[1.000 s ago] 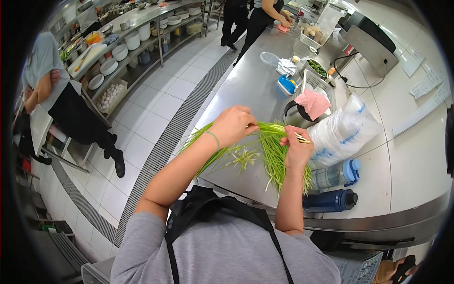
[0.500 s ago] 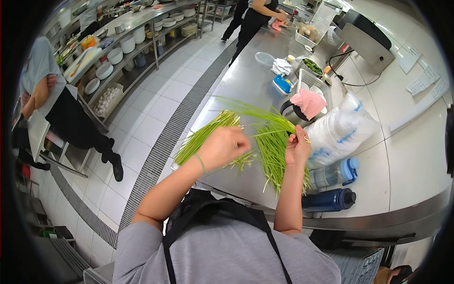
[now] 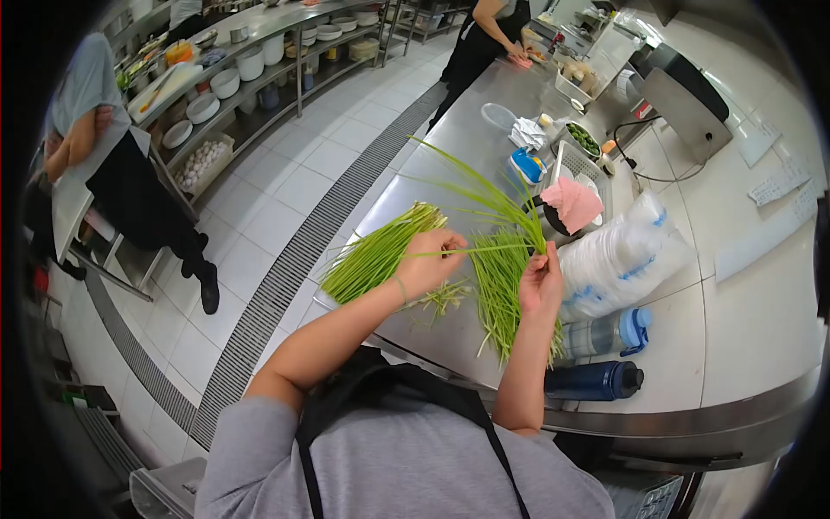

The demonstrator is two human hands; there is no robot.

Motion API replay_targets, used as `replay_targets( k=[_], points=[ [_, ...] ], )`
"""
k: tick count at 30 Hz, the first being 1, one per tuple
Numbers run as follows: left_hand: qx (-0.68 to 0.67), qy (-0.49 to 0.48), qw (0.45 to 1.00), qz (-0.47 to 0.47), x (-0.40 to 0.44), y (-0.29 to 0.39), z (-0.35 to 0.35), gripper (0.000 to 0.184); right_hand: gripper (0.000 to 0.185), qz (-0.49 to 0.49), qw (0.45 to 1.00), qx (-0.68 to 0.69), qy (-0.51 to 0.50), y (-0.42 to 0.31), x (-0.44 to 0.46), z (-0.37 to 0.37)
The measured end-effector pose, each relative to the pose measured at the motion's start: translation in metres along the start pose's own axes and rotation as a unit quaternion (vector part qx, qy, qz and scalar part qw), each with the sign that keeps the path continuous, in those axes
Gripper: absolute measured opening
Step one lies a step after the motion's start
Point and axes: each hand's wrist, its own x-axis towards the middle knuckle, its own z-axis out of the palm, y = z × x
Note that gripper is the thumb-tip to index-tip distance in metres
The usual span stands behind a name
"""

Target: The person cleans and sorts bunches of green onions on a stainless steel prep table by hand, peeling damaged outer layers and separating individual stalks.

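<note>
Left hand [image 3: 432,262] pinches one stalk [image 3: 494,250]; right hand [image 3: 541,281] grips the bunch [image 3: 510,212]; pile [image 3: 500,294] between grips.

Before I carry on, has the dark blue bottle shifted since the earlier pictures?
No. Against the tiled wall, the dark blue bottle shows no visible shift; it still lies beside the blue-lidded bottle.

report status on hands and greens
Left hand pinching a thin stalk. Right hand gripping a fanned bunch. Left pile, right pile on the steel table, scraps between. Pink cloth near the bunch.
</note>
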Motion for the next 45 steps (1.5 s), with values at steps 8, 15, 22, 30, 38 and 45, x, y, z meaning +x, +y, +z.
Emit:
replay_targets(
  k=[8, 15, 22, 30, 38, 45],
  points=[
    [0.249, 0.191, 0.919, 0.238, 0.034, 0.020, -0.011, 0.016, 0.010, 0.017, 1.000, -0.006, -0.022, 0.007, -0.008, 0.012],
    [0.272, 0.083, 0.920, 0.268, 0.034, 0.004, -0.035, 0.012, 0.009, -0.026, 0.998, -0.045, -0.024, -0.010, -0.009, 0.008],
    [0.333, 0.121, 0.903, 0.244, 0.023, -0.036, -0.089, 0.012, 0.008, -0.054, 0.997, -0.059, -0.014, -0.036, -0.010, -0.011],
    [0.263, -0.071, 0.954, 0.124, -0.019, -0.052, -0.012, 0.010, 0.008, -0.296, 0.942, -0.155, 0.032, -0.027, -0.018, -0.004],
    [0.299, -0.223, 0.918, 0.138, -0.038, -0.045, 0.040, 0.008, 0.007, -0.416, 0.736, -0.511, 0.154, -0.024, -0.047, -0.113],
    [0.336, -0.104, 0.927, 0.126, -0.023, -0.056, 0.059, 0.036, 0.026, -0.455, 0.568, -0.666, 0.166, -0.039, -0.067, -0.094]
  ],
)
